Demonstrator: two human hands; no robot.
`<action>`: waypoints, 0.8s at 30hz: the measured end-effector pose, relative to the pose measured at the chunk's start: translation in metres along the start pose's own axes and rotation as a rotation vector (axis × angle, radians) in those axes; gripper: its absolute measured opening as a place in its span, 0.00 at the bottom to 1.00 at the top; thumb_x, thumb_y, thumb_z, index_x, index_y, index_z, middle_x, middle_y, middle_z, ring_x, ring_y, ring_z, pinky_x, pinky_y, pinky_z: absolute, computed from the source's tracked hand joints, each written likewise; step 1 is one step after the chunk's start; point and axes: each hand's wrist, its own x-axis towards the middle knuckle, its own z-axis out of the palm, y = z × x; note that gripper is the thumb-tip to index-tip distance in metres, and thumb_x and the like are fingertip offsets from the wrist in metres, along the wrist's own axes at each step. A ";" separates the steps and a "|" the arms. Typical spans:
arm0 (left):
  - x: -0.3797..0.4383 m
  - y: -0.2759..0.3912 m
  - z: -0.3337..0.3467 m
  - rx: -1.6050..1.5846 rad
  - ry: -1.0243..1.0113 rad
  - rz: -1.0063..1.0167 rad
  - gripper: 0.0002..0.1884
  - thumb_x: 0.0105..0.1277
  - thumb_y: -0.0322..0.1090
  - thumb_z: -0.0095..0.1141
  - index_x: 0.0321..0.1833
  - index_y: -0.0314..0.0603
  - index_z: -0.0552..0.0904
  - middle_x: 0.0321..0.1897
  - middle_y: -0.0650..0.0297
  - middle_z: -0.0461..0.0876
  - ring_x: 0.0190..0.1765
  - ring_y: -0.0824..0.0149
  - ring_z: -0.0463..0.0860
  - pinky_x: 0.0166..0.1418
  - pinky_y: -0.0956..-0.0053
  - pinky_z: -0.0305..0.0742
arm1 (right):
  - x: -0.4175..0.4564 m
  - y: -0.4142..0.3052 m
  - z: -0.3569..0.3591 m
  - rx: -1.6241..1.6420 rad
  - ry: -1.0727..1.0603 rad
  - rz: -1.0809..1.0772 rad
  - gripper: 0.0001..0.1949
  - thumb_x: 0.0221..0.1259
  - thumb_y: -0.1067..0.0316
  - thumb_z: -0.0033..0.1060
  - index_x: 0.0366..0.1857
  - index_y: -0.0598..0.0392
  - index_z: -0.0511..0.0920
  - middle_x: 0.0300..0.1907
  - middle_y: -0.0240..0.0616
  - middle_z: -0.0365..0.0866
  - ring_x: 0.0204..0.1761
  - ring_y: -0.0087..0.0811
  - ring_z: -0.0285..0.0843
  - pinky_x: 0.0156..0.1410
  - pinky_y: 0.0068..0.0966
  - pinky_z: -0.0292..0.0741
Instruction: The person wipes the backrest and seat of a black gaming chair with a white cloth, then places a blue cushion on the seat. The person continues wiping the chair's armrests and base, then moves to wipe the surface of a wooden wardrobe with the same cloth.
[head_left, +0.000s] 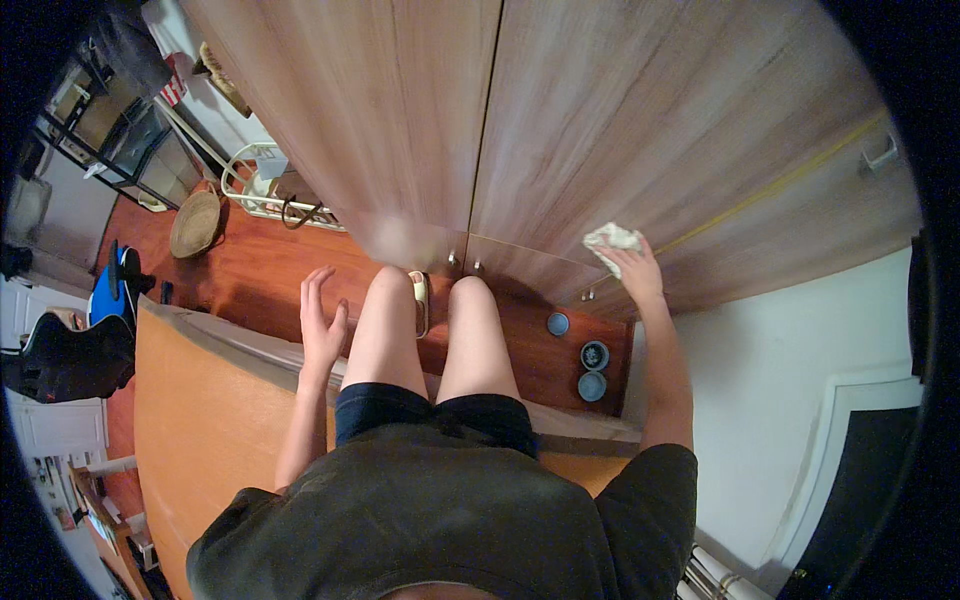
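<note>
A crumpled pale cloth (613, 238) is under the fingers of my right hand (637, 270), pressed against the front of the wood-grain wardrobe (600, 127). That arm reaches out to the right. To the left of my knees, my left hand (324, 319) hangs in the air with its fingers apart and nothing in it. The wardrobe's tall doors rise in front of me. Small metal knobs (452, 259) sit low on its fronts, near my knees.
I sit on an orange-covered bed (217, 390). On the red-brown floor (262, 255) lie a slipper (422, 304) and several blue bowls (592, 386). A woven basket (195, 223) and a cream metal rack (247, 176) stand left. A white wall (750, 337) bounds the right, and a black chair (75, 356) stands far left.
</note>
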 end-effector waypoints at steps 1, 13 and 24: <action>0.002 0.001 0.004 0.002 -0.011 0.020 0.26 0.55 0.21 0.54 0.60 0.35 0.71 0.59 0.49 0.71 0.65 0.48 0.69 0.70 0.60 0.63 | -0.012 0.005 0.001 -0.017 0.008 0.052 0.33 0.61 0.71 0.46 0.70 0.22 0.62 0.58 0.13 0.77 0.47 0.18 0.79 0.77 0.39 0.53; 0.033 0.017 0.027 0.063 -0.133 0.071 0.28 0.55 0.22 0.54 0.63 0.35 0.70 0.63 0.48 0.68 0.68 0.48 0.67 0.72 0.62 0.60 | 0.055 -0.135 0.084 0.489 0.640 1.121 0.42 0.58 0.60 0.58 0.74 0.54 0.47 0.75 0.65 0.34 0.77 0.60 0.32 0.79 0.51 0.41; -0.006 -0.035 0.011 0.040 -0.101 -0.113 0.28 0.51 0.20 0.53 0.61 0.35 0.71 0.60 0.48 0.69 0.65 0.48 0.68 0.71 0.61 0.62 | 0.202 -0.200 0.017 2.124 0.904 2.216 0.34 0.69 0.40 0.26 0.69 0.55 0.61 0.73 0.46 0.56 0.72 0.42 0.57 0.75 0.38 0.58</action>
